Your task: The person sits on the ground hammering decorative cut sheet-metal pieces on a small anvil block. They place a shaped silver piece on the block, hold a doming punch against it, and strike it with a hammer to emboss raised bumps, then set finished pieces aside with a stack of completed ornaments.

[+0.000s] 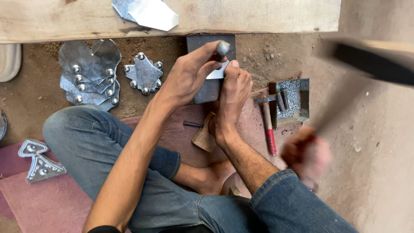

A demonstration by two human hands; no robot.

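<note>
A blurred third hand (307,156), another person's, swings a hammer (371,64) to the right of the worker's own hands. The right hand (233,92) pinches a small metal sheet (217,72) against the dark iron block (210,69). The left hand (189,75) grips a round-headed punch (222,47) over it. Studded metal plates (92,73) lie left of the hands.

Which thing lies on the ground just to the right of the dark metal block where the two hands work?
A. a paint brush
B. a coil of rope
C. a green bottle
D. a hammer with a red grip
D: a hammer with a red grip lies on the ground right of the dark metal block, beside the right hand; no bottle, rope or brush shows.
</note>
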